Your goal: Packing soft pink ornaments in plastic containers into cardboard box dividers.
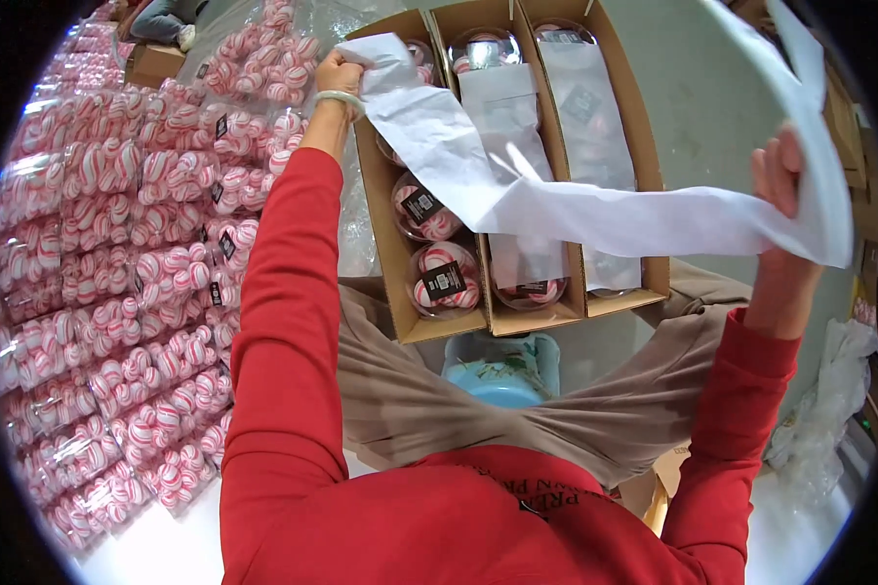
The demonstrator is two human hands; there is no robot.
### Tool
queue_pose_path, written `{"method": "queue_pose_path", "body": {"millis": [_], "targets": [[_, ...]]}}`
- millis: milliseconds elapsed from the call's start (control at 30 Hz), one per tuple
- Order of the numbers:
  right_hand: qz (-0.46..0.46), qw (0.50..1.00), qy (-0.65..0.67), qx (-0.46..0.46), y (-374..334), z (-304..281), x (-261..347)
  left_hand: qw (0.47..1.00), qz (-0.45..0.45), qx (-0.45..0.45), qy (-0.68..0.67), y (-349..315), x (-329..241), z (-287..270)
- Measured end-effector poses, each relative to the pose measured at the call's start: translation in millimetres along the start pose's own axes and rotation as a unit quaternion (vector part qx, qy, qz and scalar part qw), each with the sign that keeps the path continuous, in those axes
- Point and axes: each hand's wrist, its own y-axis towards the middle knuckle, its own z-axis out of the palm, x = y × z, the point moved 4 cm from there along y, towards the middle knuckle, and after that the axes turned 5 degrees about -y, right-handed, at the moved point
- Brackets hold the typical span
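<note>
A long strip of white paper [634, 216] stretches between my two hands, partly twisted. My left hand [339, 78] is closed on one end at the far left corner of the cartons. On the right, my right hand [778, 175] has its fingers curled at the paper, which loops up past it and hides part of the hand. Below are three narrow cardboard cartons [382, 283] side by side. Clear round tubs [445, 279] of red-and-white striped balls with black labels sit in the left carton. Paper sheets [587, 117] cover the tubs in the middle and right cartons.
Many clear packs of striped balls [166, 224] are stacked along the left. A light-blue stool [498, 375] stands between my knees. Crumpled clear plastic [829, 400] lies at the right. Another person's shoe [186, 37] shows at the top left.
</note>
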Motion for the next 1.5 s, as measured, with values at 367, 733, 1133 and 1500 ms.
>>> {"method": "queue_pose_path", "body": {"millis": [367, 733, 1133, 1500], "targets": [[-0.027, 0.934, -0.272, -0.230, 8, -58, 49, 0.919, 0.142, -0.013, 0.368, 7, 5, -18], [-0.200, 0.783, -0.588, -0.021, 14, -44, 51, 0.916, 0.226, -0.087, 0.321, 0, -11, -17], [-0.033, 0.968, 0.170, 0.182, 51, 0, 0, 0.724, 0.439, 0.334, 0.414, -220, -62, 93], [-0.058, 0.951, 0.260, 0.159, 62, 2, -23, 0.620, 0.491, 0.295, 0.536, -231, -18, 113]]}}
